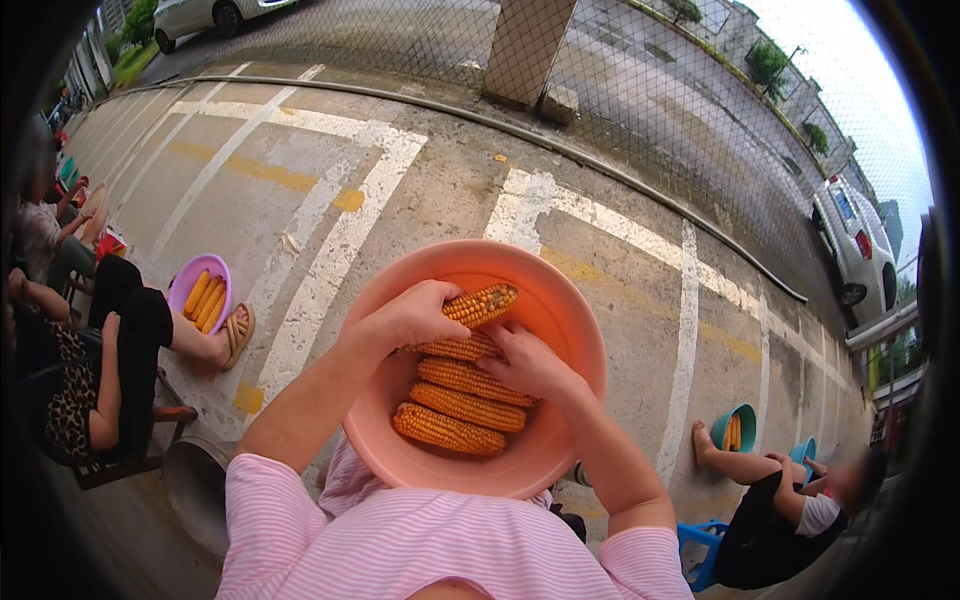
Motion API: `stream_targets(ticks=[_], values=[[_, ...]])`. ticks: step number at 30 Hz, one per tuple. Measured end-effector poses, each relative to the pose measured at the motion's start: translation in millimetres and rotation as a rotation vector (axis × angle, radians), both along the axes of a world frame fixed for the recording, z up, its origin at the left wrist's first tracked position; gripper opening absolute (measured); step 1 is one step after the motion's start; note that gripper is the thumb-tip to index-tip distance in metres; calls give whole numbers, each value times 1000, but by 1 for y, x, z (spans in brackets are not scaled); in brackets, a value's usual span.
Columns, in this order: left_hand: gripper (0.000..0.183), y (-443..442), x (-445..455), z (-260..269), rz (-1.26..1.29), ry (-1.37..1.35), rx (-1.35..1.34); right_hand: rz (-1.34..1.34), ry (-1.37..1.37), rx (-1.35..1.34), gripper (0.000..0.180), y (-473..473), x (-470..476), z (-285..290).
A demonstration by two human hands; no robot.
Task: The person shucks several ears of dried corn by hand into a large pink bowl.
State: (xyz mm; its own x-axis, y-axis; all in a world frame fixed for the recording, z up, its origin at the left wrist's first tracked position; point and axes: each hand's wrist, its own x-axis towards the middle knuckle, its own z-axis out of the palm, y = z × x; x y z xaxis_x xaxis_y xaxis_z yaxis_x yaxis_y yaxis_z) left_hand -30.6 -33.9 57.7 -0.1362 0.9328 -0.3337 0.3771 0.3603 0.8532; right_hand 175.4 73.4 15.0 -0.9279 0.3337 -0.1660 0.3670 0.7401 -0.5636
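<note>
A pink plastic basin point(577, 330) rests at my lap with several ears of dried yellow corn point(450, 429) lying in it, roughly side by side. Between the thumb and fingers of my left hand point(420, 313) is one ear of corn point(484, 304), raised above the others and tilted up to the right. My right hand point(529, 360) reaches into the basin just below that ear, its fingers bent over the upper ears in the pile. Whether its fingertips hold anything is hard to tell, since some are hidden behind corn.
People sit at the left and at the lower right. A purple basin of corn point(231, 281) stands at the left, a green basin of corn point(752, 427) at the right. A metal pot point(191, 480) is at the lower left, a blue stool point(697, 551) at the lower right. A mesh fence point(637, 97) runs beyond.
</note>
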Motion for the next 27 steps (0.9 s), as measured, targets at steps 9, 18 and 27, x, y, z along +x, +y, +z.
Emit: stream_targets(ticks=[9, 18, 27], values=[[50, -2, -2, -13, 2, 57, 297, 11, -35, -24, 51, 15, 29, 35], [54, 1, 3, -6, -82, 185, 151, 178, -169, -215, 53, -14, 44, 60], [52, 1, 10, -10, -184, 187, 138, 205, -251, -268, 37, -21, 48, 60]])
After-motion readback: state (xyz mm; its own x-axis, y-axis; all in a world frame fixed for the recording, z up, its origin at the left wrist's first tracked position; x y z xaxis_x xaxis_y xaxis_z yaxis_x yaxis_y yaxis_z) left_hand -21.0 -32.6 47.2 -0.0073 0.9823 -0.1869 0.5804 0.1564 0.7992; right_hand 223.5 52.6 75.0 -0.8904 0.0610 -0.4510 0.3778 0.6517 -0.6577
